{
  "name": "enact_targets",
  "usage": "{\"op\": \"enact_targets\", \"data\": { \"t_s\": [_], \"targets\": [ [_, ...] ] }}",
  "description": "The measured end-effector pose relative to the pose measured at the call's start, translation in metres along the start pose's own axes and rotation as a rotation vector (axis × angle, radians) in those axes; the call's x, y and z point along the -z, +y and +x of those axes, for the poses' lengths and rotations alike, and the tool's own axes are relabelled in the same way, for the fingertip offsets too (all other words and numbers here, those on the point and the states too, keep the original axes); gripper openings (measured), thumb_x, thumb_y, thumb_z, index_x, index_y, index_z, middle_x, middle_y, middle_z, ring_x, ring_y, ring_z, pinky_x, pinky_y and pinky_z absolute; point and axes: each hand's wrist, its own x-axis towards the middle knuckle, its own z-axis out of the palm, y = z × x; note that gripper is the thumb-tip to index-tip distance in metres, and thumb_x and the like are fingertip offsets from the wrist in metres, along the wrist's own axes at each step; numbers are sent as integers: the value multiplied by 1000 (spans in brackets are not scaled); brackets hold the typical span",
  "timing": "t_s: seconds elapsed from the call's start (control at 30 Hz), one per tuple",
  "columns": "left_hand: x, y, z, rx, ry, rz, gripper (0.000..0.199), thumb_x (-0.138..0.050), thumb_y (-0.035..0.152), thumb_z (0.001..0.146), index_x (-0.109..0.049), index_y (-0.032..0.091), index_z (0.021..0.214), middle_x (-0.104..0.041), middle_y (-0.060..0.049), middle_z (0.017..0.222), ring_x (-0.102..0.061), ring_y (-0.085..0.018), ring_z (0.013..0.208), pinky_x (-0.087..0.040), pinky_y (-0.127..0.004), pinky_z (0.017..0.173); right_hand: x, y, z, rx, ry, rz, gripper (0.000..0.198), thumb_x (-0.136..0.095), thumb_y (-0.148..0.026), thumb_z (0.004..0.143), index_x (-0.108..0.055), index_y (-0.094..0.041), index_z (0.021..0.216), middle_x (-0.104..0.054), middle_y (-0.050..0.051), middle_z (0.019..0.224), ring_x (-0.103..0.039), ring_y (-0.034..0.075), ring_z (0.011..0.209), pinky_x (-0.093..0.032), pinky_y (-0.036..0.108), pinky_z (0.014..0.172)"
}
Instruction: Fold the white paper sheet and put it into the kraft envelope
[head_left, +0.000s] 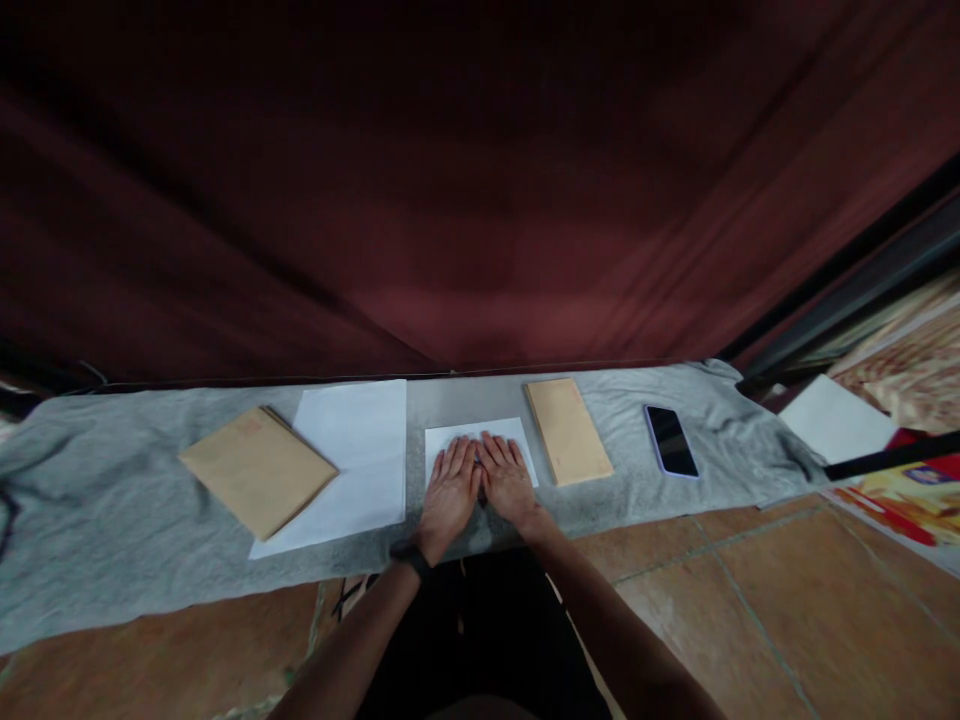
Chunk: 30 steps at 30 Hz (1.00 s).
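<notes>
The white paper (512, 428) lies over the grey cloth (112, 500), under the left hand (451, 492) and right hand (508, 488), both flat and outstretched, gripping nothing. Uneven pressure could skew or crease it; soft cloth could ruck; a sideways slip could nudge the brown envelopes (570, 432) just beside.

Dark red curtain (480, 200), tiled floor (817, 570).
</notes>
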Motion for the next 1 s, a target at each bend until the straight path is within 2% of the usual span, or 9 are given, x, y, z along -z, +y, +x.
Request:
{"op": "enact_targets", "data": {
  "t_s": [0.1, 0.23, 0.4, 0.6, 0.83, 1.0],
  "targets": [
    [-8, 3, 13, 48, 3, 27, 56, -25, 34, 103, -38, 10, 152, -39, -12, 159, -26, -26, 151, -24, -50, 124, 1, 0, 1, -8, -17, 0, 49, -38, -24, 103, -42, -18, 152, -39, 7, 159, -36, 26, 146, -23, 48, 122],
    [-12, -1, 16, 56, 4, 73, 57, -24, 38, 104, -37, 12, 153, -38, -10, 160, -22, -25, 153, -19, -49, 125, 0, 0, 1, -24, -17, -16, 51, -38, -25, 103, -37, -19, 154, -37, 8, 160, -33, 26, 148, -22, 48, 122],
    [-14, -5, 14, 74, 7, 96, 54, -24, 34, 104, -36, 18, 154, -35, -5, 161, -19, -23, 154, -16, -48, 126, -5, 3, 2, -37, 2, -23, 48, -34, -26, 105, -42, -20, 152, -39, 6, 159, -34, 25, 147, -22, 47, 121],
    [-18, -6, 15, 78, 7, 102, 54, -28, 31, 103, -35, 18, 155, -31, -7, 163, -20, -23, 154, -14, -49, 126, -10, 8, 11, -79, 28, -30, 47, -36, -29, 105, -45, -19, 150, -41, 8, 158, -36, 27, 146, -24, 48, 120],
    [-17, -5, 15, 113, 17, 94, 54, -30, 33, 102, -36, 19, 154, -34, -7, 162, -24, -24, 152, -17, -49, 125, -15, 14, 14, -126, 72, -62, 48, -39, -33, 105, -44, -19, 151, -39, 11, 159, -36, 29, 146, -26, 50, 118],
    [-17, -10, 15, 162, 55, 113, 59, -33, 38, 102, -35, 10, 154, -34, -14, 161, -26, -26, 152, -19, -47, 125, -16, 27, 11, -156, 128, -85, 52, -39, -36, 105, -42, -12, 151, -39, 17, 157, -37, 30, 145, -28, 49, 118]
  ]
}}
